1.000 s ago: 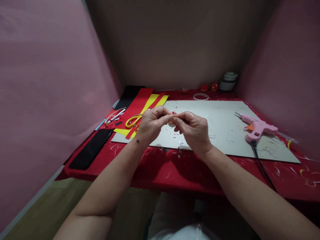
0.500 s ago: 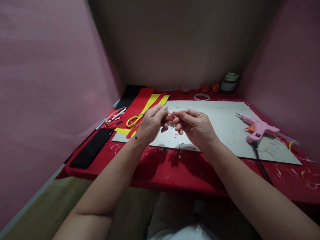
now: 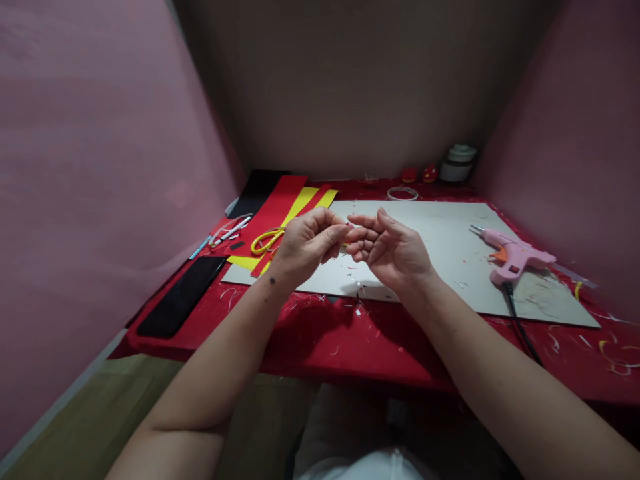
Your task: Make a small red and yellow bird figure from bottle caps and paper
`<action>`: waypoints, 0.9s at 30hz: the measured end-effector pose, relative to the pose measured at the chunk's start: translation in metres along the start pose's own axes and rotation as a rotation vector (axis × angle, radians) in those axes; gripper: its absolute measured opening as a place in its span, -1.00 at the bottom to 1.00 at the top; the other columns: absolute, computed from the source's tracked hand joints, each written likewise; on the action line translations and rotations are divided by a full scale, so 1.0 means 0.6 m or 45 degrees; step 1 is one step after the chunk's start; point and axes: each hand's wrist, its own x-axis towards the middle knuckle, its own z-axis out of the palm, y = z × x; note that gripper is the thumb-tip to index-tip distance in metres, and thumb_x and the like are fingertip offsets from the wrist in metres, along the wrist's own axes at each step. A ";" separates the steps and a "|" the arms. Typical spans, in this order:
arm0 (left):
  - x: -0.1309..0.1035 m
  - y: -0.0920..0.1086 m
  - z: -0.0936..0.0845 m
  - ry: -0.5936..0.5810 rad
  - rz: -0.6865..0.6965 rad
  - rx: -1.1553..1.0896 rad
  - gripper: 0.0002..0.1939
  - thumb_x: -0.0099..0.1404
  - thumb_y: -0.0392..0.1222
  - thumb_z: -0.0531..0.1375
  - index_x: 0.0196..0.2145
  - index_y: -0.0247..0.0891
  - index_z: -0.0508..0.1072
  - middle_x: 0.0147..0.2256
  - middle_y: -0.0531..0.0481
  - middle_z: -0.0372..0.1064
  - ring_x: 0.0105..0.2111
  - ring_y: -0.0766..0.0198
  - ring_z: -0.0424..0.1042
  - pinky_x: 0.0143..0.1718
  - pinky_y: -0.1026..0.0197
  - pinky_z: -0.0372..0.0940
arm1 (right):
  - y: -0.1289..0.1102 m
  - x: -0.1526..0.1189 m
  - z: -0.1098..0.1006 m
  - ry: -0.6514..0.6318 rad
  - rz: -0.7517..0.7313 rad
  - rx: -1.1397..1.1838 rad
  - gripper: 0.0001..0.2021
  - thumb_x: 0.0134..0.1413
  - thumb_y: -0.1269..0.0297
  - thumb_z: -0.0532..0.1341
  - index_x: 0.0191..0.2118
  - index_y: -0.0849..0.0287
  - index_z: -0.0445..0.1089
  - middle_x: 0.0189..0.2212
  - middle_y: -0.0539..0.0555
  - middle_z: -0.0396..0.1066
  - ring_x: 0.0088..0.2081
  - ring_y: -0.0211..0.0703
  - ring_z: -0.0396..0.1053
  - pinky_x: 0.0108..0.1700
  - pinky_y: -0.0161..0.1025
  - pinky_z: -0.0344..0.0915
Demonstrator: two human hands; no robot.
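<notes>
My left hand (image 3: 314, 239) is closed in a pinch, thumb against fingers, over the white board (image 3: 440, 247). It holds a small red-and-yellow craft piece (image 3: 344, 248), which the fingers almost wholly cover; only a bit of its yellow edge and a dark red speck show. Facing it, my right hand (image 3: 395, 248) is open, with its palm turned up and left and its thumb raised. The right fingertips reach up to the left fingers at the piece; whether they touch it I cannot tell. Yellow-handled scissors (image 3: 263, 245) lie just left of my left hand.
A pink glue gun (image 3: 517, 257) with a black cord rests on the board's right. Red, yellow and black sheets (image 3: 273, 210), pens (image 3: 233, 230) and a black phone (image 3: 183, 297) lie left. Behind are a tape ring (image 3: 403, 193), small red figures (image 3: 430, 173) and a lidded jar (image 3: 457, 163).
My right hand has let go of its pinch and spread its fingers, palm turning upward. The red-and-yellow piece, which showed between both hands, is now mostly hidden at my left fingers.
</notes>
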 end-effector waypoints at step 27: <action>-0.033 0.005 -0.038 -0.002 0.413 0.647 -0.80 0.44 -0.21 -0.02 -0.37 -0.24 0.24 -0.53 0.10 0.22 -0.55 0.41 0.23 -0.48 0.31 0.20 | -0.012 -0.004 0.008 0.142 0.133 0.099 -0.57 0.10 -0.15 0.13 -0.30 0.18 0.40 -0.40 0.18 0.55 -0.34 0.06 0.54 -0.20 0.01 0.44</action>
